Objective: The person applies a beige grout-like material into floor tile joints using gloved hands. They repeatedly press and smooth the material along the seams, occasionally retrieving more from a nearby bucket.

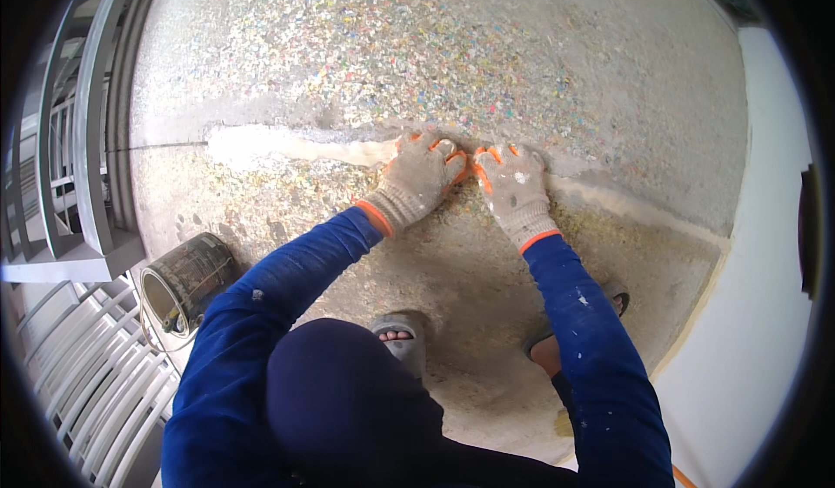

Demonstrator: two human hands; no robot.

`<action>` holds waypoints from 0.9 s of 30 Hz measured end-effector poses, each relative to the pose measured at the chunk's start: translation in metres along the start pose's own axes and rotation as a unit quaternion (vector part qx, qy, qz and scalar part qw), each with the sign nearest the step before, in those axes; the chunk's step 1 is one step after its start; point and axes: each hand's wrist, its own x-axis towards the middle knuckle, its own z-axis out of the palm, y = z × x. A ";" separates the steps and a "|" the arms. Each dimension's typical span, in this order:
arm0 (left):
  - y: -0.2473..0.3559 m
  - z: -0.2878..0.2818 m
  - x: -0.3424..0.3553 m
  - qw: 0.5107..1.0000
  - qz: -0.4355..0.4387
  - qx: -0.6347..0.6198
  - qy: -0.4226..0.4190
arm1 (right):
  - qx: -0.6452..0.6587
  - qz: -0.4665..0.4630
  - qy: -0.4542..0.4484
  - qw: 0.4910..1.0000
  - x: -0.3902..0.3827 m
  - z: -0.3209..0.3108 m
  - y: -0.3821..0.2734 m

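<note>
Both my hands wear off-white knit gloves with orange palms and cuffs, smudged with white. My left hand (420,175) and my right hand (515,183) are side by side on the speckled floor (383,62), over a pale strip (339,150) that crosses it. The fingers of both hands curl down against the surface, closed. Whatever lies under them, if anything, is hidden. Left of my left hand the strip turns bright white; past my right hand it runs on as a beige line (639,208).
A dirty metal can (193,281) with a wire handle lies tipped on its side at the lower left. Grey metal railings (91,123) and curved white bars (100,375) line the left. A white wall (765,253) borders the right. My sandalled feet (402,342) stand below my hands.
</note>
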 end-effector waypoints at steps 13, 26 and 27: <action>0.032 0.022 0.033 0.999 0.006 -0.004 0.031 | 0.004 0.080 -0.010 0.997 -0.031 -0.010 0.011; 0.061 0.009 0.059 0.999 0.007 -0.045 -0.027 | 0.078 0.125 0.065 0.987 -0.054 -0.011 0.053; 0.065 0.011 0.063 0.998 0.009 -0.042 -0.045 | 0.088 0.130 0.075 0.985 -0.057 -0.010 0.055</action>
